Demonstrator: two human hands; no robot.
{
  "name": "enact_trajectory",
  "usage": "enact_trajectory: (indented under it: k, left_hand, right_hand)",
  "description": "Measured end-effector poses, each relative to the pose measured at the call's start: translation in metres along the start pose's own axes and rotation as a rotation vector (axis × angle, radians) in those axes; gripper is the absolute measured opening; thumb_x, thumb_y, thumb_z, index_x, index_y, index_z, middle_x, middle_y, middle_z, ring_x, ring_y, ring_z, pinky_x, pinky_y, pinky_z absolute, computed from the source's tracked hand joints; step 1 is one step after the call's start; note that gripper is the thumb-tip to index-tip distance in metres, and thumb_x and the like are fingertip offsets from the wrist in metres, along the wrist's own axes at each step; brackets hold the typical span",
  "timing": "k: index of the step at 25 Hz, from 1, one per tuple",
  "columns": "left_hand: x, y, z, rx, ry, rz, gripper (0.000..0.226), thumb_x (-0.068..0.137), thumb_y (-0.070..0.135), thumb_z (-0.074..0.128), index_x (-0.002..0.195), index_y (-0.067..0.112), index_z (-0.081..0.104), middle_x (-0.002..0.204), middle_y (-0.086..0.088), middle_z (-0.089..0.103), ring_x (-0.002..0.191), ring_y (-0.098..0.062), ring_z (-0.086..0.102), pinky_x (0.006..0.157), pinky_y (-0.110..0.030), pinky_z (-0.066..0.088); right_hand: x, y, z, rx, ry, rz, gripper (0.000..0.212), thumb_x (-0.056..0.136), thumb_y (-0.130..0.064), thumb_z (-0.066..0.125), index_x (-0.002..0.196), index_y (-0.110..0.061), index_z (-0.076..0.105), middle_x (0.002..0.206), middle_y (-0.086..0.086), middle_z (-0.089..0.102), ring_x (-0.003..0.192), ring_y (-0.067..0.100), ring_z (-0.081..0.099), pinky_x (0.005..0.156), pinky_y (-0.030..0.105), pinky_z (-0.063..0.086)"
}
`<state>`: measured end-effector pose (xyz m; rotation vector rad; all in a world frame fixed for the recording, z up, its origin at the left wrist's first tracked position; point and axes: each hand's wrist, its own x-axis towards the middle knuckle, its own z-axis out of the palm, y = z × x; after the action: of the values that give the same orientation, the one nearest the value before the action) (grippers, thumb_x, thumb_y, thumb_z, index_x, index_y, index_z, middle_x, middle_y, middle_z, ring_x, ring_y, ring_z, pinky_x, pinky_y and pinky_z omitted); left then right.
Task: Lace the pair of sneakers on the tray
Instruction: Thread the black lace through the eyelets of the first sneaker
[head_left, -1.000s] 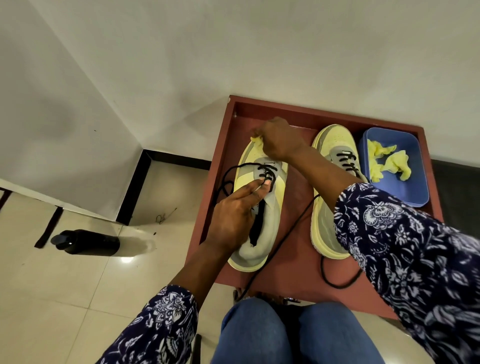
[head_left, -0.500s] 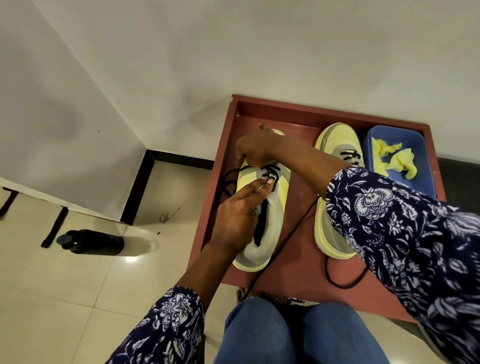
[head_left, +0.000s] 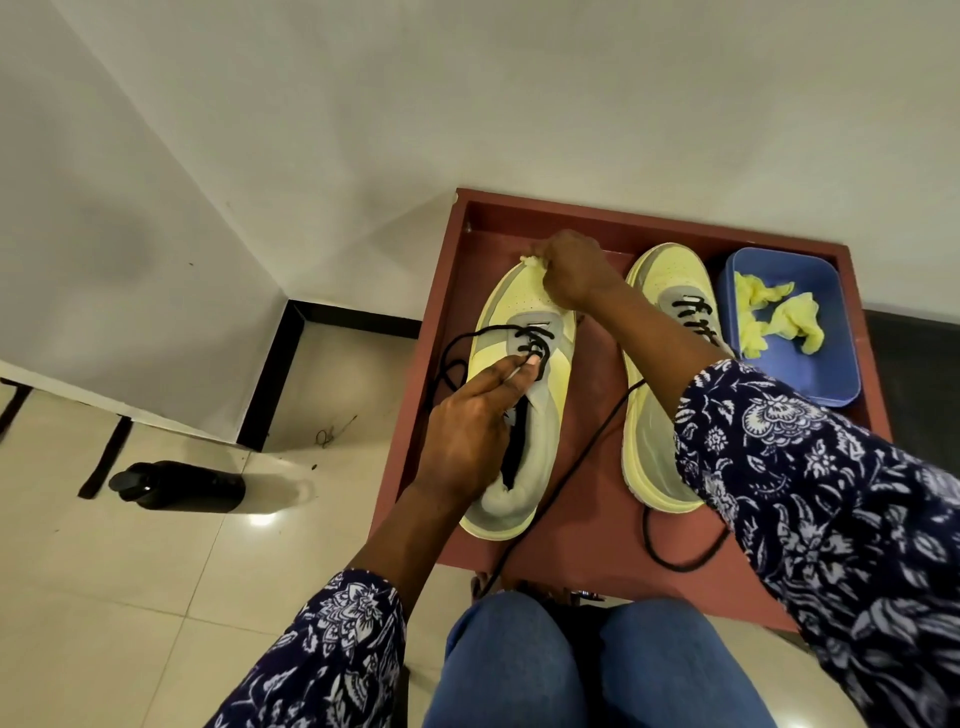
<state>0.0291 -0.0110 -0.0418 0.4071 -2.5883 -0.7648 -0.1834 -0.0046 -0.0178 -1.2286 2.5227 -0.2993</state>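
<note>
While both sneakers lie lengthwise on the red tray (head_left: 447, 332), toes toward the wall, the left sneaker (head_left: 524, 395) gets the attention. Her left hand (head_left: 467, 431) pinches its black lace (head_left: 535, 348) at the eyelets; her right hand (head_left: 574, 273) grips a yellow wad (head_left: 531, 261) at its toe. The right sneaker (head_left: 657, 364) lies beside a blue tub (head_left: 810, 374) holding two yellow wads.
</note>
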Motion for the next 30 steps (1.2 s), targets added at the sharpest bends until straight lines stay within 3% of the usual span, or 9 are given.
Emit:
enact_trajectory:
  k: [5, 12, 19, 30]
  left_hand:
    - [0.001, -0.001, 0.0, 0.006, -0.001, 0.028, 0.051, 0.079, 0.005, 0.03, 0.118, 0.014, 0.063, 0.119, -0.006, 0.065, 0.098, -0.021, 0.067, 0.061, -0.029, 0.059]
    - [0.001, -0.002, 0.002, 0.002, 0.003, 0.038, 0.052, 0.077, 0.005, 0.031, 0.118, 0.013, 0.063, 0.119, -0.008, 0.065, 0.1, -0.021, 0.067, 0.067, -0.03, 0.059]
    - [0.001, -0.003, 0.003, 0.012, 0.015, 0.052, 0.051, 0.078, 0.007, 0.031, 0.118, 0.012, 0.062, 0.119, -0.008, 0.065, 0.1, -0.021, 0.066, 0.065, -0.034, 0.06]
    - [-0.001, -0.008, 0.007, 0.022, 0.039, 0.066, 0.051, 0.077, 0.001, 0.03, 0.118, 0.007, 0.061, 0.119, -0.011, 0.064, 0.105, -0.024, 0.063, 0.078, -0.036, 0.055]
  right_hand:
    - [-0.018, 0.007, 0.016, 0.145, 0.139, 0.159, 0.051, 0.087, 0.004, 0.04, 0.136, -0.011, 0.045, 0.137, 0.017, 0.049, 0.126, 0.032, 0.045, 0.101, 0.031, 0.036]
    - [-0.055, 0.002, 0.031, 0.352, 0.144, 0.293, 0.056, 0.087, -0.001, 0.038, 0.142, -0.01, 0.033, 0.138, 0.024, 0.042, 0.122, 0.036, 0.046, 0.101, 0.034, 0.037]
    - [-0.114, -0.014, 0.042, 0.421, 0.172, 0.313, 0.052, 0.089, 0.001, 0.036, 0.14, -0.011, 0.038, 0.126, 0.022, 0.053, 0.117, 0.036, 0.048, 0.093, 0.032, 0.036]
    - [-0.151, -0.029, 0.05, 0.605, 0.23, 0.469, 0.047, 0.091, -0.003, 0.038, 0.136, -0.014, 0.045, 0.125, 0.015, 0.059, 0.111, 0.034, 0.055, 0.085, 0.029, 0.039]
